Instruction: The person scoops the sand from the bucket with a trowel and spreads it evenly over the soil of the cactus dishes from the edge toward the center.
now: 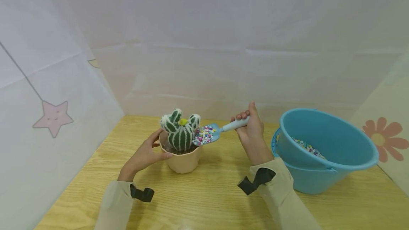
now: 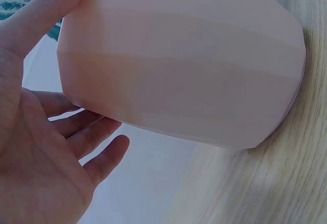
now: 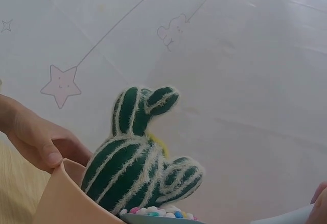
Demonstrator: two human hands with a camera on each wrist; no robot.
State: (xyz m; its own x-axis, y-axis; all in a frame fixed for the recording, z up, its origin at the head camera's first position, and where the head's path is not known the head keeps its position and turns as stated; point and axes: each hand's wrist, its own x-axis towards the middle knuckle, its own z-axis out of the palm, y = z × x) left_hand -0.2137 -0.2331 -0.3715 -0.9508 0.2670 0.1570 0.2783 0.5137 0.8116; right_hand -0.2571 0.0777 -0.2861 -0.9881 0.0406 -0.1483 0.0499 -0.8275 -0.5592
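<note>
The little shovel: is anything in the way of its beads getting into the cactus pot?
Nothing visible stands between the shovel and the pot: the blue blade is at the pot's right side. The cactus stands inside, just left of the beads, so it might crowd them a little.

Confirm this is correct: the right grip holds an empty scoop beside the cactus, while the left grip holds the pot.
No, the scoop isn't empty: the head view shows small coloured bits heaped on it. The right grip does hold it beside the cactus, while the left grip holds the pot.
</note>
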